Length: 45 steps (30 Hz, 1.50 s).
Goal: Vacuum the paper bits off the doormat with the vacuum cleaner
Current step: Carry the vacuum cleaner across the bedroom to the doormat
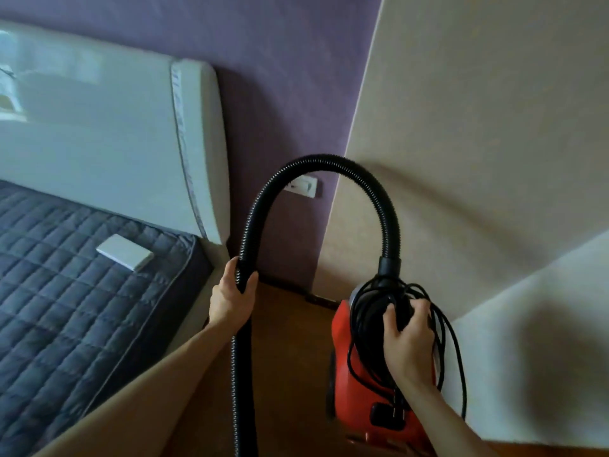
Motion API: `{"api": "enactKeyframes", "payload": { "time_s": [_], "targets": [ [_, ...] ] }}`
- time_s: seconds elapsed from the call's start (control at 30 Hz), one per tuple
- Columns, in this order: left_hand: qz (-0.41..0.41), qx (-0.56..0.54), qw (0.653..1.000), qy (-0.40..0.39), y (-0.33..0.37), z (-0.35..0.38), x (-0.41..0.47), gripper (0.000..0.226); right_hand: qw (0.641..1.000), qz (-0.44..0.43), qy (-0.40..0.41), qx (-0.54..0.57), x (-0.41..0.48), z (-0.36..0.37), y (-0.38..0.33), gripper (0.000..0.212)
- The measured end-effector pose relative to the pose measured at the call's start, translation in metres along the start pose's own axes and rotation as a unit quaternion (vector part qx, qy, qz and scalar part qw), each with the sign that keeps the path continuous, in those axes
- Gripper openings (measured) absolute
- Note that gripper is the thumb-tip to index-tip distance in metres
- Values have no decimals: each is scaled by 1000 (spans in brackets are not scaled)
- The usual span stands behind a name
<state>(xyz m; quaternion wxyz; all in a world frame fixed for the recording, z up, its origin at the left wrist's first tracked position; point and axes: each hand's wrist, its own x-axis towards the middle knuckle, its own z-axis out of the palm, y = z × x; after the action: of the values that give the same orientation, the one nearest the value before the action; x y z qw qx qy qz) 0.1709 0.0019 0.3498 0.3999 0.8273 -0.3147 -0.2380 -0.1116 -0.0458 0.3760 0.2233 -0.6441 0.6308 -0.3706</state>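
You're fetching the vacuum cleaner — left grip round its hose, right grip clasping its handle — carry it to the doormat next.

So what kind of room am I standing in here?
Most likely a bedroom: a bed with a dark quilted mattress and a white padded headboard stands against the purple wall, and the red vacuum cleaner is in the corner beside it.
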Motion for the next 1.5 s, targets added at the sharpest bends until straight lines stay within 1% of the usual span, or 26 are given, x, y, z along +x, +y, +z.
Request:
{"api": "enactKeyframes", "payload": {
  "time_s": [0.07,0.17,0.27,0.33,0.47,0.53,0.7,0.8,0.97,1.1,1.2,1.33,1.5],
  "targets": [
    [8,-19,999,26,17,-29,-3,40,1000,-5,7,8,2,-7,-32,21],
    [21,-29,997,75,42,-73,-9,38,999,-33,-4,23,2,-16,-79,21],
    [7,-31,994,109,59,-115,-22,33,997,-60,-22,43,-1,-25,-118,22],
    [7,-34,991,131,69,-138,-34,33,995,-77,-45,47,0,-32,-137,22],
    [-1,-17,985,174,77,-193,-56,41,986,-115,-110,51,-9,-29,-173,23],
    [-16,-16,978,207,76,-216,-70,39,980,-138,-128,62,-14,-32,-191,25],
    [-15,-37,963,268,71,-257,-113,31,965,-185,-168,84,-30,-44,-233,31],
    [-30,-35,954,296,65,-278,-141,37,954,-211,-195,88,-44,-44,-256,37],
    [-50,-39,938,340,53,-325,-181,44,936,-245,-226,115,-74,-47,-300,32],
    [-57,-33,925,374,45,-366,-210,54,922,-271,-247,128,-106,-42,-335,47],
    [-63,-33,909,410,37,-399,-237,59,902,-304,-269,144,-136,-38,-363,52],
    [-83,-16,872,482,22,-444,-284,66,874,-345,-301,163,-184,-40,-401,49],
    [-98,-17,840,533,-8,-502,-350,62,842,-378,-326,203,-258,-45,-447,41]
  ]
}}
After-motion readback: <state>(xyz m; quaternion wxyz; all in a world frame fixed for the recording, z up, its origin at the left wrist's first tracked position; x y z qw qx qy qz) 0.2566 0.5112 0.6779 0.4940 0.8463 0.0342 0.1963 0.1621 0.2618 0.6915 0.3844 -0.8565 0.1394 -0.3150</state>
